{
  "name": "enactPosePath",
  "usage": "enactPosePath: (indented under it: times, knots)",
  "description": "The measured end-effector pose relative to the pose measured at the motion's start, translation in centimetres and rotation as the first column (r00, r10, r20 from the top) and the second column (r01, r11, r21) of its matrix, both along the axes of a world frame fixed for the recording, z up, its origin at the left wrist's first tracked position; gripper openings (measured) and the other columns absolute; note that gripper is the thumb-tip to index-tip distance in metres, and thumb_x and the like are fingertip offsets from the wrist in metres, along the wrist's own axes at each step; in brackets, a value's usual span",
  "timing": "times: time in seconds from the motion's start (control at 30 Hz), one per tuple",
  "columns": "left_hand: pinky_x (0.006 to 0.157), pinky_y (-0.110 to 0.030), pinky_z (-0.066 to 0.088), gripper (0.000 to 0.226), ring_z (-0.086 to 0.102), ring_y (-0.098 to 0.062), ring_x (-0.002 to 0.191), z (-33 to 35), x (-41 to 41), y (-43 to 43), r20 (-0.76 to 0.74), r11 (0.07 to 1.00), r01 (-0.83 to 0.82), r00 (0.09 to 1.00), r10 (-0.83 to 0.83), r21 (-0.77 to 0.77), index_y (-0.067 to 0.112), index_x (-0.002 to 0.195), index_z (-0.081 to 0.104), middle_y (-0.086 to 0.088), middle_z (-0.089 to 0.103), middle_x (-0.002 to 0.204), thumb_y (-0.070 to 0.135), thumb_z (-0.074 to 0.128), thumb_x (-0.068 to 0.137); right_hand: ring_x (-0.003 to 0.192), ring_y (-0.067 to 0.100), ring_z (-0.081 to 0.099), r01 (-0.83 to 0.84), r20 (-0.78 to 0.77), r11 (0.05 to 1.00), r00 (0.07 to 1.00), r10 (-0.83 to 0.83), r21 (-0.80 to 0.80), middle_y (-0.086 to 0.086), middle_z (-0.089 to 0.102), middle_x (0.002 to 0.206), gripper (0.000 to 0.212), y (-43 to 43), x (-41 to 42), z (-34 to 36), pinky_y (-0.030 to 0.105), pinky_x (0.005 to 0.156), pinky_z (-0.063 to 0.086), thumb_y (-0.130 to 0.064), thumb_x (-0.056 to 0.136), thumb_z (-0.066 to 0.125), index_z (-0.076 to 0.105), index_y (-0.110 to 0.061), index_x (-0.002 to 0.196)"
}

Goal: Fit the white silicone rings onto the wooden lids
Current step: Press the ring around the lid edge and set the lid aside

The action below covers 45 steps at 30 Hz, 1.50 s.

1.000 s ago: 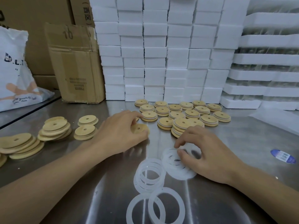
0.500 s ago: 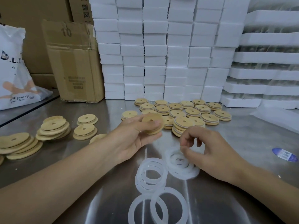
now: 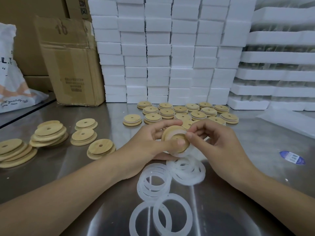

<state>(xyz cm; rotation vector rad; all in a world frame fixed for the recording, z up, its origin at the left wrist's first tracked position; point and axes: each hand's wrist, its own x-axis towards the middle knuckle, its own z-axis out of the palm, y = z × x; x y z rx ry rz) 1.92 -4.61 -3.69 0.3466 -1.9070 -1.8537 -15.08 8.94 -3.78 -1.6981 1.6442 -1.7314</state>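
left hand (image 3: 146,143): curled round the wooden lid (image 3: 170,132), thumb on its face; lid held above the counter (image 3: 255,167), face tilted toward the person
right hand (image 3: 216,142): pinching the white ring (image 3: 185,153) at the lid's right edge
ring vs lid: touching; ring hangs off the lower right rim, likely not seated yet
nearer hand: right
spare rings (image 3: 153,181): on the counter, just below both hands

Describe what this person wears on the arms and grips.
Nothing visible. The left grip and right grip are ungloved hands without jewellery; the left forearm and right forearm show no sleeves, watch or bands as far as the frame reaches.
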Motion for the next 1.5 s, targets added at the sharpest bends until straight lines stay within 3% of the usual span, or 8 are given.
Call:
enactPosePath:
  times: [0.17,0.5,0.67,0.97,1.2,1.33,1.4,1.5]
  knots:
    - [0.091,-0.047,0.066,0.045,0.075,-0.026,0.119,-0.31,-0.22,0.48,-0.045,0.995,-0.038,0.998,0.034,-0.087,0.027,0.138,0.071,-0.007,0.077,0.126,0.003,0.072,0.1,0.08,0.007,0.061,0.046,-0.012,0.999,0.999,-0.046,-0.028,-0.011,0.069,0.083,0.013,0.03,0.0,0.01,0.01,0.069,0.044,-0.01,0.098,0.074,0.073,-0.021,0.09]
    - [0.096,-0.046,0.064,0.037,0.074,-0.026,0.121,-0.16,0.29,0.59,-0.056,0.997,0.017,0.998,-0.021,-0.074,0.029,0.142,0.069,-0.005,0.076,0.131,0.015,0.06,0.108,0.079,0.007,0.06,0.014,-0.009,0.999,1.0,-0.014,-0.04,-0.011,0.068,0.082,0.013,0.24,0.19,0.08,0.014,0.065,0.044,-0.009,0.098,0.073,0.073,-0.019,0.09]
    - [0.101,-0.051,0.061,0.04,0.072,-0.028,0.125,-0.23,0.33,0.39,-0.059,0.998,0.036,0.997,-0.039,-0.041,0.03,0.142,0.069,-0.006,0.075,0.134,0.023,0.059,0.105,0.079,0.007,0.059,0.026,-0.003,0.999,1.0,-0.026,-0.04,-0.008,0.068,0.082,0.011,0.24,0.16,0.08,0.014,0.066,0.043,-0.009,0.098,0.072,0.073,-0.017,0.09]
    - [0.086,-0.054,0.066,0.028,0.073,-0.039,0.118,-0.29,0.2,0.32,-0.115,0.998,-0.061,0.991,0.061,0.008,0.023,0.128,0.077,-0.021,0.074,0.125,0.014,0.059,0.108,0.081,0.009,0.061,0.029,-0.032,0.999,0.999,-0.03,-0.026,-0.006,0.07,0.085,0.013,0.11,0.14,0.08,0.015,0.067,0.044,-0.006,0.1,0.069,0.073,-0.017,0.094]
    - [0.084,-0.056,0.066,0.027,0.075,-0.034,0.117,-0.3,0.27,0.31,-0.147,0.991,-0.106,0.982,0.117,0.078,0.021,0.12,0.081,-0.016,0.077,0.124,0.011,0.06,0.107,0.085,0.021,0.068,0.03,0.044,0.999,0.999,-0.029,-0.022,0.001,0.073,0.089,0.01,-0.28,0.17,-0.09,0.038,0.08,0.059,-0.007,0.097,0.073,0.074,-0.017,0.098]
    - [0.085,-0.055,0.066,0.027,0.074,-0.034,0.118,-0.24,0.26,0.31,-0.153,0.987,-0.134,0.977,0.146,0.09,0.022,0.121,0.08,-0.014,0.077,0.124,0.011,0.059,0.108,0.078,0.029,0.066,0.051,0.089,0.999,0.995,-0.051,0.006,0.002,0.072,0.081,0.008,-0.13,0.16,-0.26,0.044,0.077,0.057,-0.018,0.093,0.079,0.072,-0.021,0.096]
    - [0.087,-0.056,0.065,0.027,0.074,-0.035,0.118,-0.25,0.25,0.24,-0.16,0.983,-0.151,0.973,0.166,0.101,0.02,0.123,0.079,-0.015,0.076,0.125,0.011,0.058,0.108,0.077,0.03,0.066,0.058,0.071,0.997,0.996,-0.061,0.046,0.002,0.071,0.079,0.009,-0.02,0.04,-0.24,0.039,0.074,0.056,-0.025,0.092,0.081,0.073,-0.021,0.09]
    - [0.087,-0.056,0.065,0.027,0.075,-0.035,0.117,-0.23,0.24,0.3,-0.163,0.983,-0.149,0.973,0.166,0.11,0.019,0.125,0.078,-0.017,0.076,0.124,0.011,0.059,0.108,0.07,0.012,0.064,0.032,0.041,0.991,0.998,-0.038,0.131,-0.004,0.071,0.072,0.015,0.17,0.02,-0.15,0.016,0.058,0.048,-0.031,0.094,0.077,0.075,-0.023,0.082]
